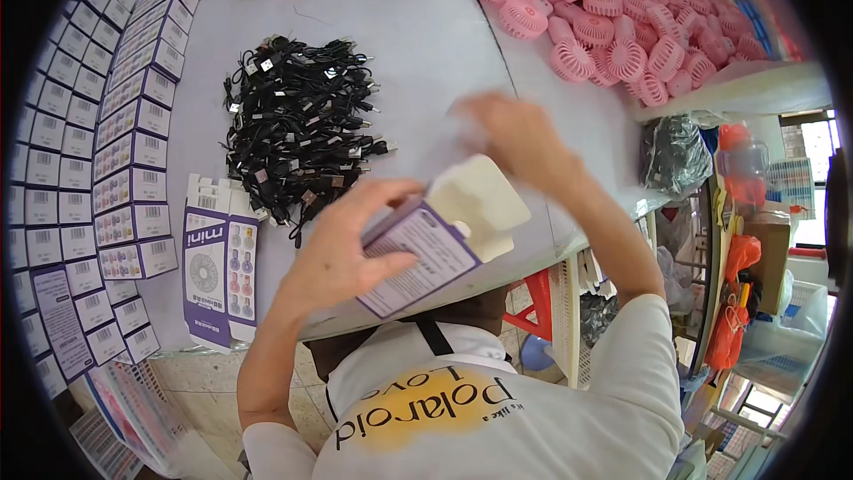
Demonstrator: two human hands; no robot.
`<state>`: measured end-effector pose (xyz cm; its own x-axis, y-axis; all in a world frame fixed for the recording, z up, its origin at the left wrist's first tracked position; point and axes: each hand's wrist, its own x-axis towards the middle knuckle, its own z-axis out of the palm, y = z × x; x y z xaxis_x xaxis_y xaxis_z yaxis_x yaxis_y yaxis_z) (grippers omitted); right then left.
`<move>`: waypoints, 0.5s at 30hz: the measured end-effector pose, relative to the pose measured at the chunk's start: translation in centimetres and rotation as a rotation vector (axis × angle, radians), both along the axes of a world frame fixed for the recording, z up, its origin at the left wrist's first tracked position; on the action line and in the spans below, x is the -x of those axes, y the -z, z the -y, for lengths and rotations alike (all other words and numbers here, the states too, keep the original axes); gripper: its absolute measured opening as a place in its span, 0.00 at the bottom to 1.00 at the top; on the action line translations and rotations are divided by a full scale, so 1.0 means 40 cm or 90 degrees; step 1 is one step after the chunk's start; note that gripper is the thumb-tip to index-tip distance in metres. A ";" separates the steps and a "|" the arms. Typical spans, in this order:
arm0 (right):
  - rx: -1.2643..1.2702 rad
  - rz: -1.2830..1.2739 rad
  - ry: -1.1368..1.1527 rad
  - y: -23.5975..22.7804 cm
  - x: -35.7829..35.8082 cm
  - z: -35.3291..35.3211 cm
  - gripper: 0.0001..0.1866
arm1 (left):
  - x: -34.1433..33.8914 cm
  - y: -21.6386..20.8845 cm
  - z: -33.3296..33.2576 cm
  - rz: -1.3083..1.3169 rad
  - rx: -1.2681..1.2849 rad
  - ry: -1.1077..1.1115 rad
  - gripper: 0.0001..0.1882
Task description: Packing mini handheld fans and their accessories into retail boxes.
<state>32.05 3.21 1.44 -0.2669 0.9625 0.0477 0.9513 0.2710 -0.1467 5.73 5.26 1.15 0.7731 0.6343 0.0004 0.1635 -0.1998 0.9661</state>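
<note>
My left hand [342, 253] is closed round a purple and white cardboard box [418, 262], tilted over the table's near edge. Its end flaps [487, 200] stand open toward the right. Beyond those flaps, my right hand [506, 129] is raised above the table, its fingers smeared by motion, so whether they hold anything does not show. A heap of black USB cables [302, 124] lies past my left hand. To the left of that hand rests a flattened purple and white box [218, 271].
Pink handheld fans [613, 27] are piled at the far right, and more line the back edge. Rows of packed small boxes [133, 151] are stacked along the left. A dark plastic bag [677, 156] and shelving with bins stand beyond the table's right side.
</note>
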 end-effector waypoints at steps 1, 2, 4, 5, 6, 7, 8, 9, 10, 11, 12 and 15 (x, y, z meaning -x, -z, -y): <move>-0.093 0.080 0.173 0.027 -0.068 -0.050 0.19 | -0.008 -0.003 0.007 -0.030 0.032 0.052 0.36; -0.061 0.133 0.315 0.013 -0.130 -0.103 0.17 | -0.010 -0.009 0.013 -0.066 0.022 0.072 0.36; -0.115 0.195 0.390 0.052 -0.324 -0.162 0.14 | -0.017 -0.007 0.018 -0.030 0.005 0.045 0.37; -0.091 0.212 0.415 0.059 -0.373 -0.180 0.13 | -0.016 -0.001 0.019 -0.002 -0.010 0.015 0.38; -0.089 0.207 0.409 0.076 -0.394 -0.199 0.13 | -0.008 0.003 0.020 0.038 0.049 -0.020 0.40; -0.085 0.240 0.396 0.095 -0.404 -0.214 0.13 | 0.000 0.008 0.019 0.078 0.107 -0.054 0.42; -0.080 0.272 0.384 0.110 -0.417 -0.223 0.14 | -0.001 -0.002 0.023 0.123 0.152 -0.075 0.44; -0.078 0.260 0.374 0.117 -0.417 -0.240 0.14 | 0.002 -0.014 0.028 0.156 0.131 -0.113 0.45; -0.064 0.275 0.407 0.116 -0.415 -0.250 0.15 | 0.007 -0.020 0.030 0.190 0.110 -0.146 0.46; -0.050 0.292 0.440 0.113 -0.414 -0.252 0.16 | 0.016 -0.027 0.029 0.187 0.069 -0.153 0.47; -0.045 0.287 0.435 0.102 -0.412 -0.244 0.16 | 0.028 -0.026 0.027 0.181 0.071 -0.159 0.47; -0.044 0.244 0.391 0.059 -0.386 -0.218 0.20 | 0.053 -0.060 0.023 0.121 -0.258 -0.159 0.39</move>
<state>47.48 11.94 -0.93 0.3109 0.9421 0.1254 0.9160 -0.3322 0.2249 3.62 4.32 3.55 0.5607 0.7193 0.4102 0.0827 -0.5415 0.8366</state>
